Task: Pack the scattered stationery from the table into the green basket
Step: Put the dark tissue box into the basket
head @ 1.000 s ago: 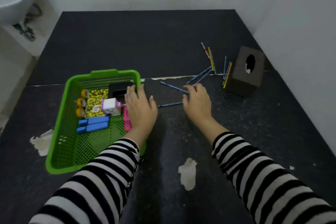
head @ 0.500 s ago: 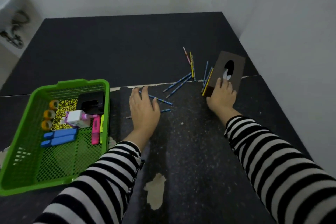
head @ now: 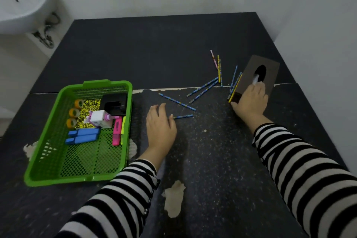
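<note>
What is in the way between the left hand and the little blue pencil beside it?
Nothing visible. The left hand lies flat on the table, and the blue pencil pokes out right beside its fingers.

A matte black speckled table (head: 154, 54) fills the room's corner, a pale seam (head: 87, 92) crossing it. Its surface has peeled into a whitish patch (head: 173, 199) at the near edge. A dark brown rectangular tissue box (head: 270, 71) with an oval slot lies on the right. A white ceramic washbasin (head: 23, 13) with metal pipework (head: 45, 38) hangs on the left wall.
</note>
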A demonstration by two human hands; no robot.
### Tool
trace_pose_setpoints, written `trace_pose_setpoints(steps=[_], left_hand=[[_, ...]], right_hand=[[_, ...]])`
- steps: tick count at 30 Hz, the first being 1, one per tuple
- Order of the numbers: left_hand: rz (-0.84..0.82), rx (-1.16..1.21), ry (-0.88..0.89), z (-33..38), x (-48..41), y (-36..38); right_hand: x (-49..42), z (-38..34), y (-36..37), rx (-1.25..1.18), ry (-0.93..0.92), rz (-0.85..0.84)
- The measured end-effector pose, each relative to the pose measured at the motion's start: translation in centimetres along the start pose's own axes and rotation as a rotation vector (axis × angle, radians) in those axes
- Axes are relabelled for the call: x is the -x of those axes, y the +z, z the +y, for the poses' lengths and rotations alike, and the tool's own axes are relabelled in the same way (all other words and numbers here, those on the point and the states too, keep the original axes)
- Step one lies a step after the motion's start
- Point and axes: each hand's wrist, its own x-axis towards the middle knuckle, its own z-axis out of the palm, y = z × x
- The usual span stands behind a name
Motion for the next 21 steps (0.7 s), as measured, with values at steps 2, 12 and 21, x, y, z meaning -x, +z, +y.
trace_pose_setpoints(steps=[2,12,21], left_hand=[[-0.012,-0.002,0.012,-0.4,0.6,-0.1],[-0.058,-0.004,0.009,-1.0,2.2,-0.2],[-0.089,0.155,-0.117,1.0,1.5,-0.2]], right_hand=[[0.2,0.3,0.1,0.008,-0.051,0.011],[3.5,-1.3,-1.1,0.12,-0.176,0.013],[10.8,-5.8,-1.7,-0.083,-0.182,-0.148]])
